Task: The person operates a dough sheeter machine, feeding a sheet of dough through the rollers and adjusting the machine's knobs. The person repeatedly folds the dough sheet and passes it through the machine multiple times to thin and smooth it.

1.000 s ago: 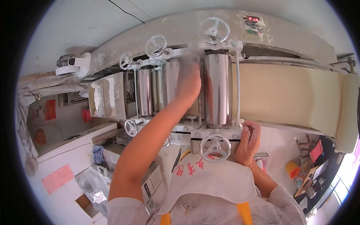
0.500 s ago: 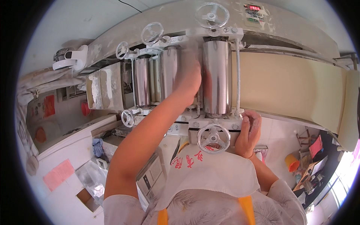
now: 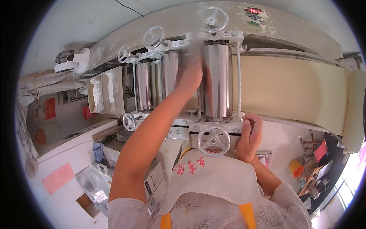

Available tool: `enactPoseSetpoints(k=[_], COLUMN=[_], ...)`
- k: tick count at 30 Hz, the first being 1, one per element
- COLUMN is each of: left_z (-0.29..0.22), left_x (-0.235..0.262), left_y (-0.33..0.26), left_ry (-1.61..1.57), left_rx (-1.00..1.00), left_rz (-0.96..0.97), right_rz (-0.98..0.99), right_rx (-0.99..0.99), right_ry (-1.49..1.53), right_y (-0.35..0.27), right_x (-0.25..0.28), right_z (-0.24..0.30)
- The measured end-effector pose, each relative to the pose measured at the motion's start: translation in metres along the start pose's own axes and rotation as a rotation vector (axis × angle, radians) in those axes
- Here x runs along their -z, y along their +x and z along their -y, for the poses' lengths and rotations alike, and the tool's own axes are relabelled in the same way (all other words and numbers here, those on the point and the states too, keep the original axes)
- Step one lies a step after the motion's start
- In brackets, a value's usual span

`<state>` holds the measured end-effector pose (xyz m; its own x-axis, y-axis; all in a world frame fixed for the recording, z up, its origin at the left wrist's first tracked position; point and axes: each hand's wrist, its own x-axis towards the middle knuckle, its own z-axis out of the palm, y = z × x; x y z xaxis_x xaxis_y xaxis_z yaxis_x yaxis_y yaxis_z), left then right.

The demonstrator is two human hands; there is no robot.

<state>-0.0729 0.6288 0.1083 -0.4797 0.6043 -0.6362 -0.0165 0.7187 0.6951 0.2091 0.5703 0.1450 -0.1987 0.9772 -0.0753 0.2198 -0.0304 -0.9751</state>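
Left hand: the left hand [image 3: 190,76] reaches far up between the shiny steel rollers, its palm and fingers laid against the side of the tall polished steel roller [image 3: 218,82]; it blurs there, so I cannot tell whether it curls on anything.
Right hand: the right hand [image 3: 249,137] rests on the near edge of the machine frame, just right of the round white handwheel [image 3: 213,140]; fingers are bent over the ledge, holding no loose thing that I can see.
Dough sheet: the broad, pale beige sheet of dough [image 3: 293,91] runs flat from the tall roller off to the right, draping over the far end.
Handling: it looks soft, limp and fairly heavy in so wide a piece; it probably tears or stretches if pinched, so take it with flat palms near an edge, well clear of the roller nip.
Roller feel: smooth, hard and slippery, floury in places.
Around: more small handwheels [image 3: 153,37] sit on top of the dusty grey housing [image 3: 171,19].
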Motion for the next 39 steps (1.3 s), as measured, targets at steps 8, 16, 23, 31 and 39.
enactPoseSetpoints(k=[8,16,23,31,39], left_z=[-0.025,-0.030,-0.004,0.080,0.102], left_x=[0.001,-0.004,0.026,0.161,0.132], left_y=[-0.002,-0.041,-0.058,-0.002,0.009], left_ry=[-0.092,-0.193,0.017,-0.201,-0.432], left_rx=[0.109,0.105,-0.044,0.169,0.223], left_rz=[0.049,0.152,0.060,-0.219,-0.141], right_rz=[0.023,0.025,0.039,0.056,0.030], right_rx=[0.007,-0.004,-0.076,-0.110,-0.048], right_ry=[-0.030,-0.012,0.039,0.027,-0.048], right_y=[0.002,0.003,-0.001,-0.001,0.000], right_x=[0.002,0.000,0.000,-0.003,-0.002], right_z=[0.003,0.003,0.002,0.011,0.010])
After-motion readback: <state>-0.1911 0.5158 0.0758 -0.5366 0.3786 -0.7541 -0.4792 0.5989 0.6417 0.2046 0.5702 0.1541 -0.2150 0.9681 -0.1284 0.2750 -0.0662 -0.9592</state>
